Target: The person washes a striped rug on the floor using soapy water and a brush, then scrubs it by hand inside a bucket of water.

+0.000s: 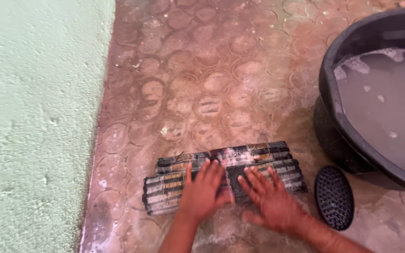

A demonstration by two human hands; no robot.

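Two hands flat, fingers spread: left hand [201, 191], right hand [272, 199] press soapy folded striped cloth [221, 175] on wet floor [202, 84]. Scrubbing step, likely; next needs firm kneading, rinse in basin [333, 98]. Black brush [334, 197] beside.

No packages, labels, signs or screens anywhere in view.
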